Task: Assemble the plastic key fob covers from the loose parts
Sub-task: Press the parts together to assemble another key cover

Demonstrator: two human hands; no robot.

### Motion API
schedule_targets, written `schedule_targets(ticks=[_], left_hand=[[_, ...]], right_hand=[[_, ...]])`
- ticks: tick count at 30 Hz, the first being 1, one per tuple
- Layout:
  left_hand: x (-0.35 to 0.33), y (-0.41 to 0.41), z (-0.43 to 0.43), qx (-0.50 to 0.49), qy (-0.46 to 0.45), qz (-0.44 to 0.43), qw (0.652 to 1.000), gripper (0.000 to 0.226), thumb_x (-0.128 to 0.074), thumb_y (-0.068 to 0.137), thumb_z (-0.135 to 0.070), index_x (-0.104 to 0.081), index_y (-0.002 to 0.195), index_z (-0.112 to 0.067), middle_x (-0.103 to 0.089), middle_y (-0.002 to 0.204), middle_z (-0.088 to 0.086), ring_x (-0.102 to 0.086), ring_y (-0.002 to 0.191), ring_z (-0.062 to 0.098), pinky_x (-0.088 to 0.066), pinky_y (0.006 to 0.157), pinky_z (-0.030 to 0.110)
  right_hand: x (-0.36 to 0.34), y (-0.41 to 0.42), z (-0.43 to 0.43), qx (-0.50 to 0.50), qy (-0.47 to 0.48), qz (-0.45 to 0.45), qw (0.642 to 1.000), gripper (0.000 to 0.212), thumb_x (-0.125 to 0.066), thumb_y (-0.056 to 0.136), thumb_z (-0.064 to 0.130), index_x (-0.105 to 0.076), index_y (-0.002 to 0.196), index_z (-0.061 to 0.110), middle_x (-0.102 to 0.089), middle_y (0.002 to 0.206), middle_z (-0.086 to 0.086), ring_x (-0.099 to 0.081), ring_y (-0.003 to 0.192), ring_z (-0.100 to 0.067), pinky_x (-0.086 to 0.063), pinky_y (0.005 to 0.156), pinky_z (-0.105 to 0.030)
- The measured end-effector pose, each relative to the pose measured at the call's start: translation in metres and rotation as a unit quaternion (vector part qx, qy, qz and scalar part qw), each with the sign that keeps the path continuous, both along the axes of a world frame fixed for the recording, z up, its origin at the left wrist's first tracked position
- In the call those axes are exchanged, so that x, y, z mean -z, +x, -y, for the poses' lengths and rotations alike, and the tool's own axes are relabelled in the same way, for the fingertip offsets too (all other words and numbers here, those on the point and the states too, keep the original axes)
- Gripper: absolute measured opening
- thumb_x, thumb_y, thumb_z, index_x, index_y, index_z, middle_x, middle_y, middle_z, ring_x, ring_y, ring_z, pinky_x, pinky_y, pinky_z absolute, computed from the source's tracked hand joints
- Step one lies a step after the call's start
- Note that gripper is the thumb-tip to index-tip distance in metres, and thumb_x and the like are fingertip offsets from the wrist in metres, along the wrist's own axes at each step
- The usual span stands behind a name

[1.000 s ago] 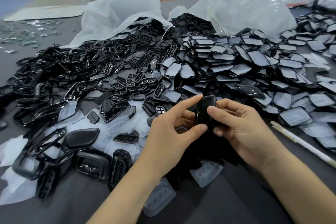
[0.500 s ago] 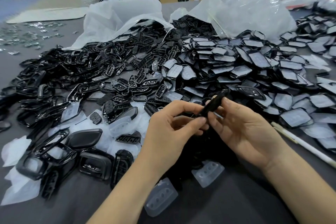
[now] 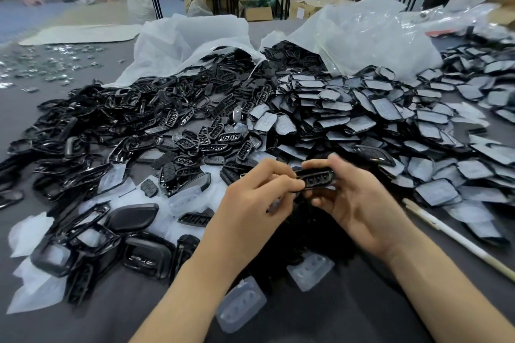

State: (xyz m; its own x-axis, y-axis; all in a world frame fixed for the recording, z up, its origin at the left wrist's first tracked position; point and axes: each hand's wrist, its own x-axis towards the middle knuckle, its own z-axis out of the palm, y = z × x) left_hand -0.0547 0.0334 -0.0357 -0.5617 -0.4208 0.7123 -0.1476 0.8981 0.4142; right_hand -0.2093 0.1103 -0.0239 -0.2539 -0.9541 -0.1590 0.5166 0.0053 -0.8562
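Note:
A black key fob cover part (image 3: 316, 177) with a row of button holes lies flat between both hands, above the table's front middle. My left hand (image 3: 256, 203) pinches its left end with thumb and forefinger. My right hand (image 3: 354, 203) holds its right end, thumb on top and fingers curled beneath. Loose black frames and button plates (image 3: 156, 125) are heaped to the left. A pile of film-covered black backs (image 3: 362, 120) spreads to the right. Clear soft button pads (image 3: 241, 305) (image 3: 310, 270) lie near my forearms.
Two white plastic bags (image 3: 195, 44) lie open at the back of the grey table (image 3: 320, 323). A thin white stick (image 3: 457, 239) lies at the right. Larger black shells (image 3: 133, 216) sit front left. Small metal bits (image 3: 41, 67) are scattered far left.
The black part has turned from standing edge-on between my fingers to lying flat with its button holes facing up. Both hands have kept their hold on it.

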Motion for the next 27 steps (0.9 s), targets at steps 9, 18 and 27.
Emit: schedule_targets(ticks=[9,18,27], left_hand=[[0.003,-0.006,-0.009,-0.016,0.115,0.007,0.993,0.032,-0.056,0.088,-0.021,-0.064,0.117,-0.011,-0.060,0.117,-0.002,-0.059,0.099,0.003,-0.051,0.085,0.022],[0.010,-0.002,0.007,-0.037,0.412,-0.043,0.910,0.037,-0.055,0.093,0.002,-0.069,0.102,-0.031,-0.075,0.084,-0.003,-0.073,0.074,0.017,-0.060,0.071,0.035],[0.004,0.030,0.046,-0.110,0.507,-0.349,0.780,0.018,-0.039,0.097,0.002,-0.051,0.107,-0.008,-0.074,0.086,0.011,-0.073,0.079,0.029,-0.057,0.064,0.024]], right_hand=[[0.003,-0.001,0.003,0.030,-0.004,-0.195,0.980,0.017,-0.060,0.084,-0.007,-0.069,0.090,0.006,-0.072,0.079,-0.010,-0.066,0.055,-0.020,-0.051,0.050,-0.019],[-0.032,-0.006,0.034,-0.091,-0.002,-0.567,0.818,0.037,-0.050,0.095,0.003,-0.060,0.116,0.031,-0.072,0.092,0.001,-0.070,0.072,-0.009,-0.055,0.074,-0.023],[0.009,0.015,0.074,-0.003,-0.001,-0.796,0.605,0.029,-0.050,0.097,0.033,-0.059,0.123,0.024,-0.060,0.119,0.007,-0.041,0.116,-0.017,-0.035,0.098,-0.028]])
